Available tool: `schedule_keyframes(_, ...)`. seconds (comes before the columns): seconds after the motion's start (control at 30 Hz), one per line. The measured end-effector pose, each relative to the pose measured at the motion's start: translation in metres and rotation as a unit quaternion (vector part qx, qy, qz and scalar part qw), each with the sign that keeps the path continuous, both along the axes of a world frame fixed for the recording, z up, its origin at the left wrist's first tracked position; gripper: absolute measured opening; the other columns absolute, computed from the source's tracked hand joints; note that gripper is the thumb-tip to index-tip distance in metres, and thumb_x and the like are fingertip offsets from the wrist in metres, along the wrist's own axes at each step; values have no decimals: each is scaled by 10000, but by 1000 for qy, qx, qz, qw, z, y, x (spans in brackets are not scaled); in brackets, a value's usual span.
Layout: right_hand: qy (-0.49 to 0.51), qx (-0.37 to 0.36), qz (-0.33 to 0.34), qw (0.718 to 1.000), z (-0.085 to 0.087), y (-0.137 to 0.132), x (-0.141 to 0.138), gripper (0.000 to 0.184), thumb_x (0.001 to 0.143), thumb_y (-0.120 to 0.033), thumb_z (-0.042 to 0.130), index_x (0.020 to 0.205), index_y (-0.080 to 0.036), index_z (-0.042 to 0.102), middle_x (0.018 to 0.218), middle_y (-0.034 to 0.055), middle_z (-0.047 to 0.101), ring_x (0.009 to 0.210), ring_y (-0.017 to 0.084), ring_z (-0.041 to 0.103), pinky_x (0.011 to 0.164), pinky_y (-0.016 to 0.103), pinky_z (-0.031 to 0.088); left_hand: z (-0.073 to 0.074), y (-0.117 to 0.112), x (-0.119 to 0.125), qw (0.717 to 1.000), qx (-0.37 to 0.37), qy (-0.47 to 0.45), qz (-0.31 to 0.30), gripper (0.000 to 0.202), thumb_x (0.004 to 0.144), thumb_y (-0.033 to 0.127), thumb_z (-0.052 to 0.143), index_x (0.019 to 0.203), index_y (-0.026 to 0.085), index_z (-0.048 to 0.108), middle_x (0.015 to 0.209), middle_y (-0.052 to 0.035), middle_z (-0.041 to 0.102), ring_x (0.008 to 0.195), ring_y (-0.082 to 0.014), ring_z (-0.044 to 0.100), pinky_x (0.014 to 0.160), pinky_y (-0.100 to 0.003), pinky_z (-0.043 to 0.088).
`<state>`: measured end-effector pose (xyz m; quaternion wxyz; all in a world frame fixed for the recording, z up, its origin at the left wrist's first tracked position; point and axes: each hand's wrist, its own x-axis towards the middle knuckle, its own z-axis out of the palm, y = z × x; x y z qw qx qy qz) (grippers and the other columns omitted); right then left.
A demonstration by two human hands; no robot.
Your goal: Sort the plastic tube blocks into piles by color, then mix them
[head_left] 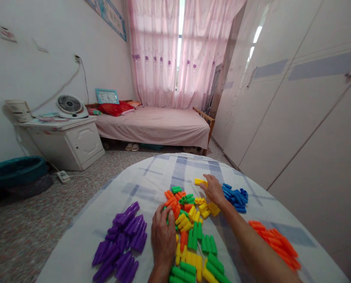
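Observation:
Plastic tube-shaped pieces lie on a round table with a checked cloth point(163, 169). A mixed heap of green, yellow and orange pieces point(190, 228) fills the middle. My left hand point(163, 236) rests on the heap's left edge, fingers curled over pieces whose colour I cannot make out. My right hand point(213, 189) reaches to the far side and pinches a yellow piece point(199, 182). A purple pile point(122, 243) lies to the left, a blue pile point(236, 195) just right of my right hand, and an orange pile point(277, 241) at the right edge.
Beyond the table stand a bed with a pink cover point(154, 125), a white cabinet point(66, 143) with a small fan point(70, 106), and a teal basin point(15, 171) on the floor. White wardrobe doors point(296, 110) run along the right.

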<state>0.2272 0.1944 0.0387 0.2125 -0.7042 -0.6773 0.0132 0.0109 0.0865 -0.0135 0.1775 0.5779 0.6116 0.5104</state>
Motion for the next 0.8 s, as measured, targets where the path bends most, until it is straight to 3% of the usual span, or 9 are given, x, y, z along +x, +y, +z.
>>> schedule_keyframes(0.17, -4, 0, 73, 997, 12, -42, -2, 324, 898, -328, 473, 1130, -158, 622, 1161, 95, 616, 1110, 207, 532, 988, 313, 357, 2, 0, 1, 1000, -15, 0, -2, 366, 908, 382, 376, 1057, 189, 648, 1224, -101, 578, 1156, -247, 528, 1015, -466, 425)
schedule_keyframes(0.33, -12, -79, 106, 991, 2, -68, -7, 382, 872, -408, 493, 1138, -174, 636, 1101, 101, 640, 1028, 230, 569, 886, 321, 400, 3, 0, 1, 1000, -20, 2, -6, 394, 917, 390, 349, 1068, 174, 642, 1237, -105, 569, 1167, -243, 517, 1026, -468, 416)
schedule_keyframes(0.7, 37, -75, 75, 994, -5, -63, -4, 328, 859, -368, 434, 985, -181, 672, 977, 66, 690, 900, 198, 613, 779, 274, 423, 4, 0, 1, 1000, -21, 18, 4, 369, 916, 377, 362, 1057, 191, 647, 1223, -92, 580, 1151, -231, 532, 1005, -456, 440)
schedule_keyframes(0.8, 43, -50, 50, 997, 2, -52, 0, 356, 864, -350, 418, 1051, -165, 657, 999, 67, 689, 908, 189, 621, 810, 272, 437, 4, 0, 2, 1000, -24, 17, 3, 367, 917, 374, 361, 1062, 191, 644, 1227, -92, 575, 1153, -230, 529, 1005, -454, 439)
